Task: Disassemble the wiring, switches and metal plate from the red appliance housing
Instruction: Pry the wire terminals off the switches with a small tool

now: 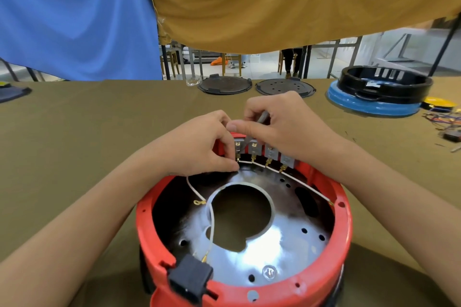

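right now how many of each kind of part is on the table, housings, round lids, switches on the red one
Red plastic appliance housing: 1
Blue and black round housing: 1
Dark round lids: 2
Grey switch blocks in the red housing's far wall: 4
Shiny metal plate with a large round hole: 1
Total: 9

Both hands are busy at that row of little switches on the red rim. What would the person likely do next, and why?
Probably work the leftmost switch free. The left hand pinches at its brass connector, where the white wire joins, and the right hand holds a thin metal tool angled down at the switches. All four switches sit in the red housing, still chained by the wire.
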Demonstrator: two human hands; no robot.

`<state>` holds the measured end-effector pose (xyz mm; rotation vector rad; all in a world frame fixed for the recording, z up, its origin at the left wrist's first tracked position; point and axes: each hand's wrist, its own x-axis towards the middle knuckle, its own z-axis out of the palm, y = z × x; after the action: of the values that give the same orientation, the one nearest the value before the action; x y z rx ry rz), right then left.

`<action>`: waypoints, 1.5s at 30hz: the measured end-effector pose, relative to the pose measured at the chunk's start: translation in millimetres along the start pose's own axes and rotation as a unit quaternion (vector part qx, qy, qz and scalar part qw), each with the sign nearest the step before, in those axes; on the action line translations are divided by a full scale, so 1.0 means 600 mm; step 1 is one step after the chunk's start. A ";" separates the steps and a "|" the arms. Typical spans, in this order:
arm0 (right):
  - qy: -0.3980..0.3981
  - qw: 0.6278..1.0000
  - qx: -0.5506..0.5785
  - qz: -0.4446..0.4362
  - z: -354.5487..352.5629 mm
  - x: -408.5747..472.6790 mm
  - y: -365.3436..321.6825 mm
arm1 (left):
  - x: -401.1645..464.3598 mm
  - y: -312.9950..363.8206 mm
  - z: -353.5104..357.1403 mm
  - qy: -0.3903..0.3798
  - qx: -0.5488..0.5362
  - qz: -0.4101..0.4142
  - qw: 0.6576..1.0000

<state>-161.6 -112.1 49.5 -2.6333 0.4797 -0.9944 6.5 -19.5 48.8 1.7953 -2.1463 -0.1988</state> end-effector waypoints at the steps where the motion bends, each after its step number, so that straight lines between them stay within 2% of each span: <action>1: -0.005 1.000 0.006 0.004 0.000 0.001 0.000 | 0.000 0.000 0.000 0.001 -0.003 0.000 1.000; 10: -0.015 0.991 0.081 0.104 0.012 0.035 0.000 | 0.002 -0.002 -0.002 -0.008 -0.011 -0.010 1.000; 17: 0.018 0.983 0.111 0.145 0.020 0.039 -0.002 | 0.002 0.000 -0.004 -0.008 -0.019 -0.015 1.000; 20: 0.011 0.983 0.094 0.160 0.023 0.045 0.002 | 0.004 0.001 -0.005 -0.011 -0.018 -0.016 1.000; 22: -0.024 0.983 0.059 0.171 0.026 0.046 0.004 | 0.004 0.001 -0.004 -0.013 -0.024 -0.017 0.999; 24: -0.025 0.985 0.036 0.166 0.028 0.044 0.002 | 0.006 0.002 -0.003 -0.012 -0.022 -0.024 0.999; 28: 0.066 0.988 0.031 0.132 0.022 0.034 0.002 | 0.004 -0.001 -0.004 -0.009 -0.027 -0.027 0.999; 38: 0.097 0.985 0.070 0.121 0.014 0.026 0.001 | -0.004 -0.003 -0.004 -0.033 -0.052 -0.023 0.998; 41: 0.105 0.984 0.092 0.114 0.004 0.022 0.002 | -0.002 -0.004 -0.001 -0.013 -0.034 -0.028 0.999; 45: 0.099 0.990 0.064 0.074 -0.021 -0.001 0.001 | -0.005 -0.001 0.001 0.024 -0.022 -0.007 0.999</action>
<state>-170.7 -114.2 57.6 -2.3617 0.6239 -1.2008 7.1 -17.0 47.8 1.7734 -2.0820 -0.2026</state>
